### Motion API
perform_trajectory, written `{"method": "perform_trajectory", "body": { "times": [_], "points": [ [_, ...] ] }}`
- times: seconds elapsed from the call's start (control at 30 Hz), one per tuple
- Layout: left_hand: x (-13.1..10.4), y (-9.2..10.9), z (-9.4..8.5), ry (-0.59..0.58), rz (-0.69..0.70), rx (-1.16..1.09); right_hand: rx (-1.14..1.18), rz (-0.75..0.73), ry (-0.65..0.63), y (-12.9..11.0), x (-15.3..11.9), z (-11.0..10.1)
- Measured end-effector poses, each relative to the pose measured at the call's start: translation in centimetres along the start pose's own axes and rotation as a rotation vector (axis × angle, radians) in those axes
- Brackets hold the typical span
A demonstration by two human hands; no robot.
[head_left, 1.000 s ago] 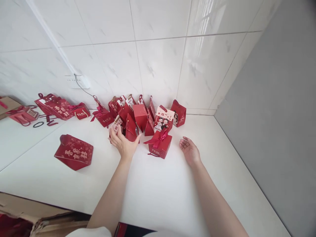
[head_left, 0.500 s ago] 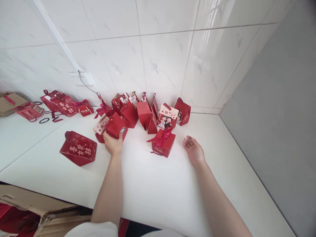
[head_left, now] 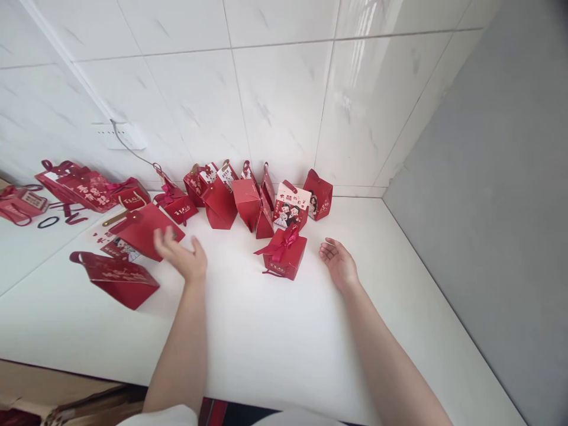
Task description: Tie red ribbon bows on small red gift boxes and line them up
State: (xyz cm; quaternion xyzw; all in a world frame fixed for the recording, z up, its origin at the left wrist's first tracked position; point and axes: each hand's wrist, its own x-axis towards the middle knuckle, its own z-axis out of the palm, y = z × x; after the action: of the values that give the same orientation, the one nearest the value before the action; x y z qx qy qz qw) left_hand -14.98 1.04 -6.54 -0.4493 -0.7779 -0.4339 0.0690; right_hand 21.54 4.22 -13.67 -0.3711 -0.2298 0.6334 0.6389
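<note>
My left hand [head_left: 183,259] is open, its thumb spread away from the fingers. The fingertips overlap the right edge of a plain red gift box [head_left: 144,229], and whether they touch it I cannot tell. Behind that box a pink-and-red printed box [head_left: 119,248] shows in part. Closer to me, a red gift box with a ribbon loop [head_left: 122,281] leans tilted against them. My right hand [head_left: 339,264] rests on its side on the table, open, fingers loosely bent and holding nothing. Left of it sits a red box with a ribbon bow [head_left: 286,254].
Several red gift boxes [head_left: 219,204] line the tiled wall, a box with a cartoon couple [head_left: 291,207] among them. More boxes [head_left: 89,188] and a black ring [head_left: 48,222] lie at the left. A cardboard carton [head_left: 57,387] is below the front edge; a grey panel [head_left: 483,195] borders the right.
My left hand has let go of the plain red and pink printed boxes, now farther left against the looped box, which has tipped. The view has shifted slightly; my right hand stays put.
</note>
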Motion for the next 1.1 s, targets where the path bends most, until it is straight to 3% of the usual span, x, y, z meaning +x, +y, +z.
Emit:
{"method": "perform_trajectory", "body": {
  "times": [0.03, 0.13, 0.2, 0.3, 0.43, 0.5, 0.63, 0.73, 0.87, 0.93, 1.1],
  "points": [
    [-0.9, 1.2, 0.7, -0.02, 0.078, -0.077, -0.014, -0.022, 0.0, 0.1, -0.4, 0.2],
    [-3.7, 4.0, 3.1, -0.446, 0.203, -0.268, -0.123, -0.15, -0.042, 0.4, -2.8, 1.4],
    [-5.2, 5.0, 4.2, -0.643, 0.253, -0.282, -0.386, -0.326, -0.181, 0.8, -4.8, 2.4],
    [-6.3, 5.5, 4.6, -0.886, 0.308, -0.294, -0.654, -0.442, -0.298, 1.5, -6.6, 3.7],
    [-6.6, 5.7, 4.4, -1.092, 0.339, -0.297, -0.724, -0.454, -0.221, 2.1, -6.2, 3.9],
    [-6.9, 5.9, 4.6, -1.069, 0.328, -0.262, -0.724, -0.508, -0.125, 2.1, -5.6, 3.6],
    [-7.4, 5.8, 5.6, -0.821, 0.303, -0.221, -0.804, -0.618, -0.024, 2.0, -5.3, 3.7],
    [-7.5, 5.5, 6.0, -0.817, 0.342, -0.237, -0.872, -0.559, 0.013, 2.5, -5.1, 3.8],
    [-7.7, 5.3, 6.2, -0.868, 0.358, -0.226, -0.929, -0.39, -0.097, 3.3, -3.9, 3.0],
    [-7.8, 5.3, 6.4, -0.812, 0.319, -0.27, -0.937, -0.375, -0.149, 3.4, -3.4, 2.6],
    [-7.2, 5.3, 6.4, -0.669, 0.151, -0.567, -0.851, -0.438, -0.112, 2.9, -3.7, 2.7]
  ]
}}
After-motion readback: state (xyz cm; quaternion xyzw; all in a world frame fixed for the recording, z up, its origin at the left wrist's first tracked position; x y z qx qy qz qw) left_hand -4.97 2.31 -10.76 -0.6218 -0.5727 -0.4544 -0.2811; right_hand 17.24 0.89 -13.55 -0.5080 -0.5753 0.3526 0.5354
